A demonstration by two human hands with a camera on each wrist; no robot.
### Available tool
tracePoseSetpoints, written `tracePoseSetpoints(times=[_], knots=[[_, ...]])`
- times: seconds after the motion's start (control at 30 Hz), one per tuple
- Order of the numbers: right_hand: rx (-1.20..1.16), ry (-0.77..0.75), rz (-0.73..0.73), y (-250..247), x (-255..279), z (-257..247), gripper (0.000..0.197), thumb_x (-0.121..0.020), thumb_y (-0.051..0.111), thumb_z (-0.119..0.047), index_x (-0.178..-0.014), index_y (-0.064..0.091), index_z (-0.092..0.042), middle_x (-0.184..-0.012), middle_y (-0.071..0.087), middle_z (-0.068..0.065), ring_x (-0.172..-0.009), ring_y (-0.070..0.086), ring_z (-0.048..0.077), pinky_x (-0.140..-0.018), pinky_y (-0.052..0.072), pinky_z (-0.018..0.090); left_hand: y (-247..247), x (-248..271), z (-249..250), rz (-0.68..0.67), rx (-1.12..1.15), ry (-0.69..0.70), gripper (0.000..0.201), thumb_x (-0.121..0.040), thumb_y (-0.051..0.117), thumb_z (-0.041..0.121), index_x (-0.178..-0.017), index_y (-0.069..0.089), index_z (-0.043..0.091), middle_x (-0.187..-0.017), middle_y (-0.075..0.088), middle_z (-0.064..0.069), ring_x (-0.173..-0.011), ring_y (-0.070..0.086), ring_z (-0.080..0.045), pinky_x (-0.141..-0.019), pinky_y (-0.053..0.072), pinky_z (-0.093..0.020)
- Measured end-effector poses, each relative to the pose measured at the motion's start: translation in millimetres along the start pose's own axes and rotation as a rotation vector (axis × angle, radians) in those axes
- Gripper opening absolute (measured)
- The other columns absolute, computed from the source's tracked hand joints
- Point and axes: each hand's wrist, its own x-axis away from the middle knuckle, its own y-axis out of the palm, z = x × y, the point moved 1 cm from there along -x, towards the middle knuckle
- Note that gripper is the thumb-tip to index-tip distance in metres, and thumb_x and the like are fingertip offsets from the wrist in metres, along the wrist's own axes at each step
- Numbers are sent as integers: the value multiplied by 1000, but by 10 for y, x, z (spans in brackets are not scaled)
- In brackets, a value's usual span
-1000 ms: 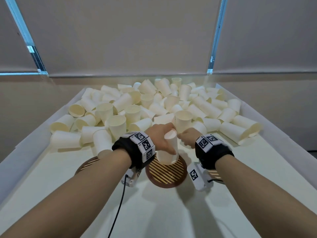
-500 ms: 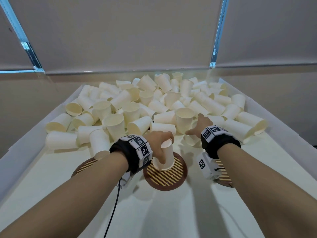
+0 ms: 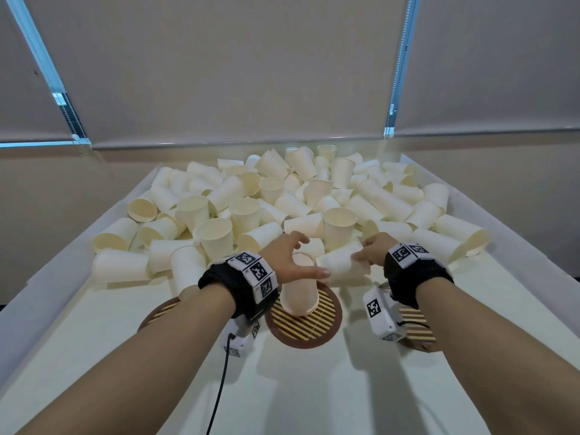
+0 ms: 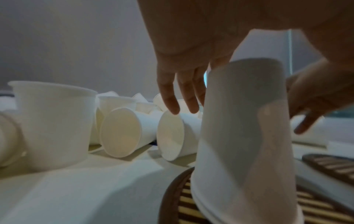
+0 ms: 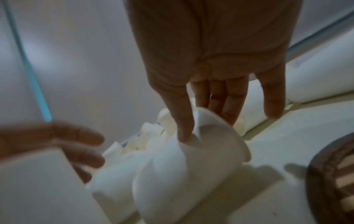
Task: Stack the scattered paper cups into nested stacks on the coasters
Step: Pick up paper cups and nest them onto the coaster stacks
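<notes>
An upside-down nested stack of paper cups (image 3: 299,290) (image 4: 243,136) stands on the middle brown striped coaster (image 3: 306,328). My left hand (image 3: 298,262) hovers over its top with fingers (image 4: 170,98) spread and straight, gripping nothing. Just right of the stack, my right hand (image 3: 364,254) pinches the rim of a lying paper cup (image 3: 340,266) (image 5: 191,166), thumb (image 5: 182,121) inside its mouth. A large heap of scattered cups (image 3: 282,199) fills the far half of the table.
A second coaster (image 3: 160,312) lies at the left under my forearm. A third (image 3: 417,328) at the right is partly hidden by the wrist camera. White raised walls (image 3: 47,271) edge the table. The near table surface (image 3: 298,387) is bare.
My left hand set the stack on the middle coaster, let go and opened above it. My right hand reached into the heap, took a lying cup and drew it toward the stack.
</notes>
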Motion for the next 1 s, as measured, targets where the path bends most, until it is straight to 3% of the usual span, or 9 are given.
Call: tracePoseSetpoints(times=[0.1,0.17,0.3,0.37,0.47,0.6,0.77,0.87,1.0], knots=[[-139,-30,58,-169,129,-71,30,-95,48,-19,-119,58,-3,-114,56,13,-101,51,23,-81,43,30,-82,-6,-3,135,35,-4,70,-77,66,55,-132,43,19,-129,51,-1,-114,51,-16,-94,41,-28],[-223,-41,118,-289,214,-159,13,-97,43,-12,-98,56,-13,-123,55,11,-111,53,23,-87,44,30,-139,3,18,224,83,14,61,-82,62,50,-130,45,16,-126,53,-2,-110,52,-16,-88,41,-25],[-696,-128,126,-362,283,-436,36,-97,43,-10,-129,50,5,-134,51,22,-116,55,31,-103,44,42,-246,21,101,313,333,47,58,-83,62,50,-130,43,23,-118,55,3,-101,57,-15,-87,46,-28],[-886,-123,129,-375,313,-556,35,-95,45,-6,-125,51,12,-120,57,25,-109,57,37,-97,47,48,-303,37,156,331,495,58,57,-80,61,55,-128,43,29,-116,58,2,-93,66,-17,-83,54,-36],[-1004,-190,29,-355,385,-676,32,-94,48,-1,-122,51,14,-108,56,24,-95,54,29,-64,56,35,-399,76,232,362,727,77,54,-82,56,57,-126,43,28,-115,58,-4,-77,70,-20,-61,57,-36],[-981,-257,22,-271,349,-752,33,-95,51,-7,-120,54,13,-110,60,27,-92,58,30,-77,56,38,-448,70,273,396,769,59,59,-73,68,52,-123,45,29,-108,58,-2,-71,69,-25,-54,57,-35],[-578,-276,120,-211,174,-706,34,-95,51,-25,-121,58,-4,-100,61,8,-66,61,18,-68,53,30,-467,-59,146,524,737,-30,43,-79,72,30,-113,48,22,-103,60,-6,-63,66,-24,-45,53,-26],[-74,-319,229,-162,36,-623,40,-92,52,-11,-132,52,-14,-132,53,9,-107,61,27,-88,47,31,-491,-120,26,531,806,-106,48,-80,70,35,-116,43,19,-109,59,-9,-60,65,-25,-39,46,-22],[344,-272,19,146,-172,-468,56,-97,43,-13,-149,23,-14,-154,26,8,-139,31,28,-113,29,38,-460,-174,-86,505,812,-131,54,-78,71,39,-118,42,17,-110,60,-11,-59,66,-26,-42,47,-24]])
